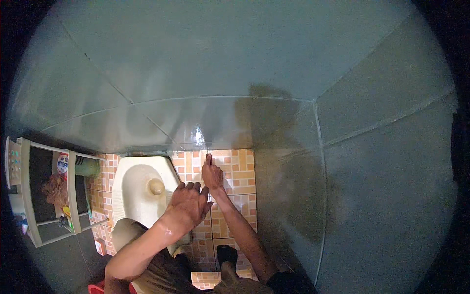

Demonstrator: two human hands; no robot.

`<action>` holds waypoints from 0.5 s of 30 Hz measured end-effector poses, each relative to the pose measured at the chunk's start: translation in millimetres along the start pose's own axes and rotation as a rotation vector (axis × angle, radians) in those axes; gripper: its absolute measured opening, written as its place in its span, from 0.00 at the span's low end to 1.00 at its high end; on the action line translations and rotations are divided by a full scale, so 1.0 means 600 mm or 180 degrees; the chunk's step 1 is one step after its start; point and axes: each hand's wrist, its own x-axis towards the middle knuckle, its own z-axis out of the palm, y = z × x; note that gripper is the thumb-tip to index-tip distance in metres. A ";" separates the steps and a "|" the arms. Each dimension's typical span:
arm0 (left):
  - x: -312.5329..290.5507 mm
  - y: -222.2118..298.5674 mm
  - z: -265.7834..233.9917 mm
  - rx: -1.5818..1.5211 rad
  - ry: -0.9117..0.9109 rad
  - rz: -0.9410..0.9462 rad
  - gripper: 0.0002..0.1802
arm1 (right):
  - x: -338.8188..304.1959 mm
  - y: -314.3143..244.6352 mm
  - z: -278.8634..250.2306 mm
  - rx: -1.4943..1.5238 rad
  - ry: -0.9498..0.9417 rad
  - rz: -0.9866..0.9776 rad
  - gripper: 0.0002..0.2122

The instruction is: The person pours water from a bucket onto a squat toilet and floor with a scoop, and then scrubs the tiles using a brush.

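My right hand (212, 175) is low over the tiled floor near the foot of the wall, right of a cream squat toilet (134, 198). Its fingers are closed, and a narrow dark reddish piece (209, 159) shows at their far end, too small to name. Nearer to me, my left hand (190, 202) hangs palm down over the toilet's right edge. The fingers of that hand are spread and hold nothing I can see. A wet shine lies on its wrist. The left forearm crosses above my bent knee.
Grey-green walls (220, 54) stand ahead and to the right. Orange and cream patterned tiles (237, 174) cover the floor. A white rack (72, 191) at the left holds a green container (88, 167) and a brown tangled bundle (55, 190). A red object (96, 288) shows at lower left.
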 end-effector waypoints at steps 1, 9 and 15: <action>0.001 0.000 -0.001 0.0008 -0.0021 -0.0018 0.17 | -0.006 0.001 0.000 0.0012 -0.0047 0.0057 0.21; -0.002 -0.002 0.003 0.0051 -0.0021 -0.0006 0.18 | -0.058 -0.005 0.022 0.0273 -0.0438 0.0431 0.23; 0.000 0.003 0.004 0.0060 0.0025 0.0065 0.18 | -0.007 0.015 0.026 -0.0034 0.0206 0.0226 0.24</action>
